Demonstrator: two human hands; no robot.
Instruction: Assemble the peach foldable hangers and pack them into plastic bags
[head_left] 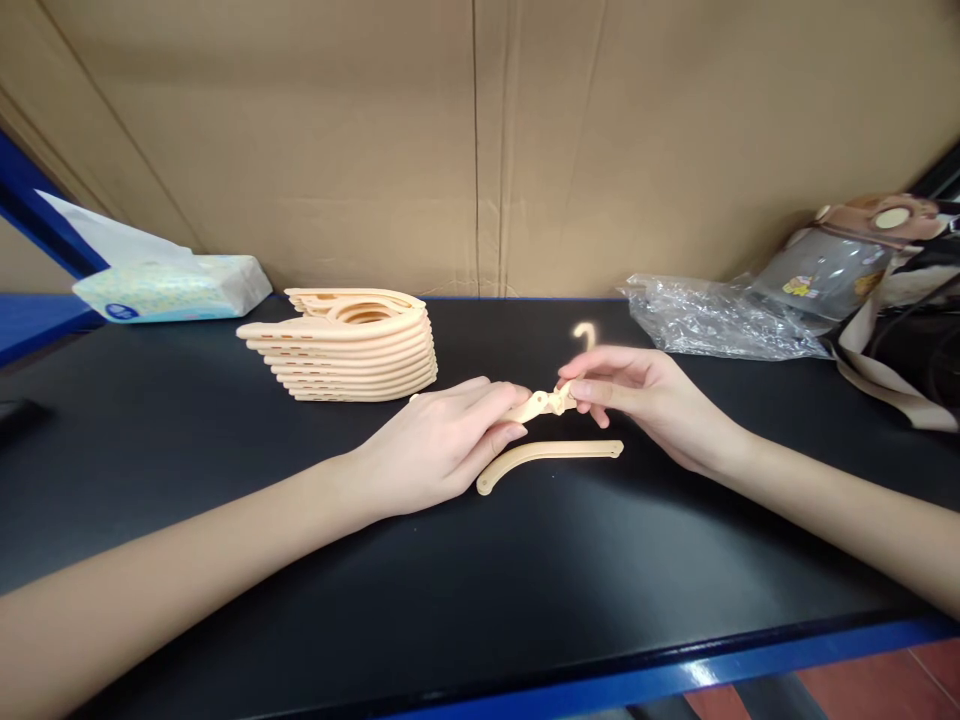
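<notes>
My left hand (442, 440) and my right hand (637, 395) meet over the middle of a black table (225, 500). Both pinch a small cream plastic jointed piece (544, 403) between their fingertips, the left from the left end, the right from the right end. Just below it a curved cream plastic arm (547, 455) lies flat on the table, near my left fingers. A small cream hook (585, 333) lies behind my right hand.
A stack of several cream folded plastic hangers (352, 345) stands at the back left. A tissue pack (169, 285) sits far left. Crumpled clear plastic (712, 320) and a grey bottle (832, 265) with a bag lie back right. Cardboard walls the rear.
</notes>
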